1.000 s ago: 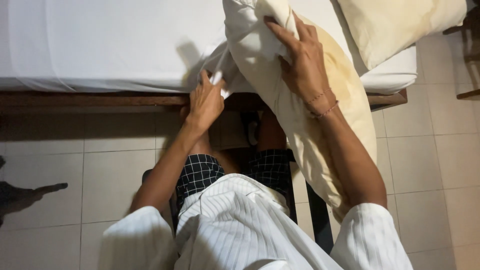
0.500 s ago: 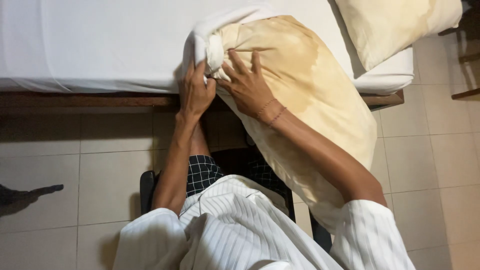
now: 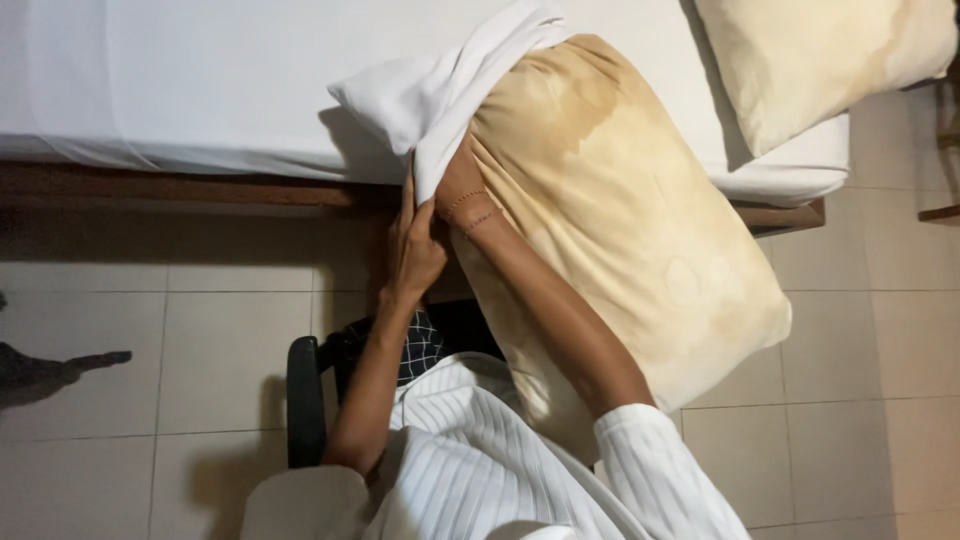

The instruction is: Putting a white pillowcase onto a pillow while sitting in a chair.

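Note:
A large yellowed, stained pillow (image 3: 640, 230) leans from my lap up against the bed edge. A white pillowcase (image 3: 440, 95) is bunched over its upper left corner. My right hand (image 3: 458, 185) reaches into the opening of the pillowcase, so only the wrist with thin bracelets shows. My left hand (image 3: 415, 250) grips the white fabric edge just below that opening, beside the right wrist.
A bed with a white sheet (image 3: 180, 80) on a dark wooden frame (image 3: 180, 188) fills the top. A second yellowed pillow (image 3: 820, 60) lies at the top right. A black chair armrest (image 3: 303, 400) sits at my left. Pale floor tiles (image 3: 160, 360) surround me.
The pillow has swung down across my lap and the pillowcase now covers its corner. My right hand went from the pillow's face into the case; my left hand stays on the fabric.

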